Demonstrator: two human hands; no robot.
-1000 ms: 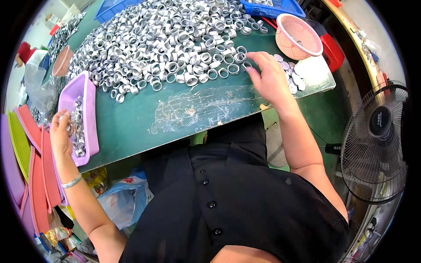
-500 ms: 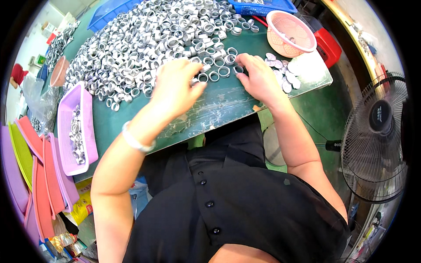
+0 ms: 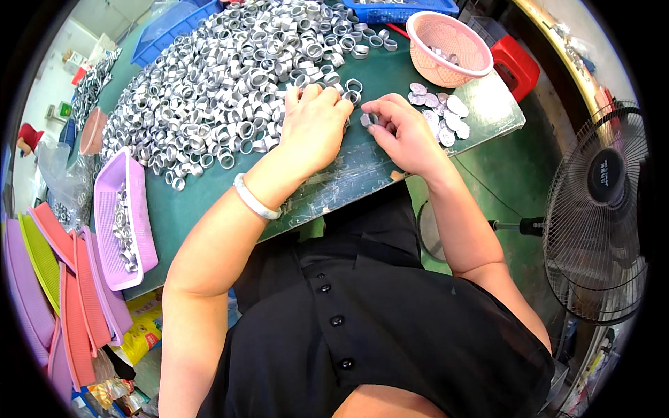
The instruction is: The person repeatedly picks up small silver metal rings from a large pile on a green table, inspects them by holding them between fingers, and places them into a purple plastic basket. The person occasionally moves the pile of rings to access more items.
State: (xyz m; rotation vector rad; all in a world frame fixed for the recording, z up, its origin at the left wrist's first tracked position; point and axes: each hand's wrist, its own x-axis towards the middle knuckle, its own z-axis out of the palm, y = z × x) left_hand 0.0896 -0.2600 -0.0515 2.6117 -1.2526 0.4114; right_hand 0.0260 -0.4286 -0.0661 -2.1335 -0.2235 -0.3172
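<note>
A large heap of short silver-grey metal rings covers much of the green table. My left hand is curled palm down over the heap's right front edge, its fingers bent around rings mostly hidden beneath it. A bracelet circles that wrist. To its right, my right hand pinches a single metal ring between thumb and fingers, just above the table. Some loose rings lie between the hands and the heap. Beside my right hand are several flat silver discs in a loose group.
A pink basket with a few metal pieces stands at the right corner. A purple basket holding rings sits at the left edge, near stacked coloured baskets. Blue crates line the back. A fan stands at right.
My left hand has moved right, and its fingers have curled over rings that lay exposed before. My right hand has drawn slightly nearer, with a ring in its fingertips.
</note>
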